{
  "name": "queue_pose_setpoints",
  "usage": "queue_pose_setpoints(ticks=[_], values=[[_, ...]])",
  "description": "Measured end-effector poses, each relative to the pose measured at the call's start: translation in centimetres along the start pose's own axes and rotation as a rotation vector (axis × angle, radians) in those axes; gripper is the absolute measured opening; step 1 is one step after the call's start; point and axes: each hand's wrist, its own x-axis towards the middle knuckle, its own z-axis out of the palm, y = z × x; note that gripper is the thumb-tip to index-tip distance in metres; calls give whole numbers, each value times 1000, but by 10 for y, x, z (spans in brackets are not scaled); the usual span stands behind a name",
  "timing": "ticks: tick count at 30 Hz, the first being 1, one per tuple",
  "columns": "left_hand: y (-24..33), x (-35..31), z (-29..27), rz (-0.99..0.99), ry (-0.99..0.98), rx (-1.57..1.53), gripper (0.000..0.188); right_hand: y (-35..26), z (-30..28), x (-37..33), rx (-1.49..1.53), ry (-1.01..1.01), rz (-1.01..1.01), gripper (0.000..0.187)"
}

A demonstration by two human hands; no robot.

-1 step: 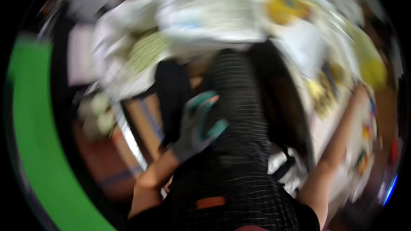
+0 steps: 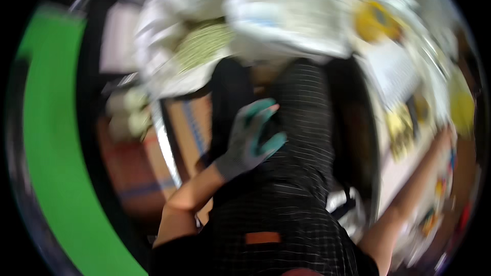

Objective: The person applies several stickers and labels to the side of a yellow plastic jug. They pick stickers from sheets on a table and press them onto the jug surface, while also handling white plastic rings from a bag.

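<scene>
— Everything is smearing with motion blur. What is showing on the left side?

— Along the left rim a broad green band (image 2: 48,138) is curving down, and next to it a brown floor (image 2: 133,174) is lying under a pale heap of white bags (image 2: 286,15) at the top.

— And the left hand?

— The left hand (image 2: 249,140), wearing a grey and teal glove, is hanging over the black checked clothing (image 2: 296,122) on the person's lap, fingers spread and loosened, grasping nothing.

— What is lying further right?

— A pale table (image 2: 404,174) is running down the right side, carrying blurred yellow things (image 2: 376,20).

— And the right hand?

— The bare right arm is stretching to the table's far edge; the right hand (image 2: 446,135) is resting near small yellow items (image 2: 401,128), but I cannot tell whether it is gripping anything.
</scene>
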Motion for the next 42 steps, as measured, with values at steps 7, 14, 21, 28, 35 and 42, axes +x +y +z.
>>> queue_pose_setpoints(ticks=[7,14,21,28,35,42], values=[[-162,-94,-78,-591,496,236,64,54,23,15,-618,-172,-278,65],[-358,-217,-223,-1353,749,759,65,-52,36,-75,-893,-8,-867,53],[-472,-298,-302,-1611,399,799,64,-181,145,-218,-374,-735,-1085,75],[-491,-311,-314,-1623,223,765,62,-226,181,-266,-106,-932,-1063,68],[-450,-348,-331,-1463,165,434,61,-227,168,-293,-71,-997,-948,61],[-314,-294,-271,-1160,654,283,50,-235,142,-341,261,-1106,-853,35]])
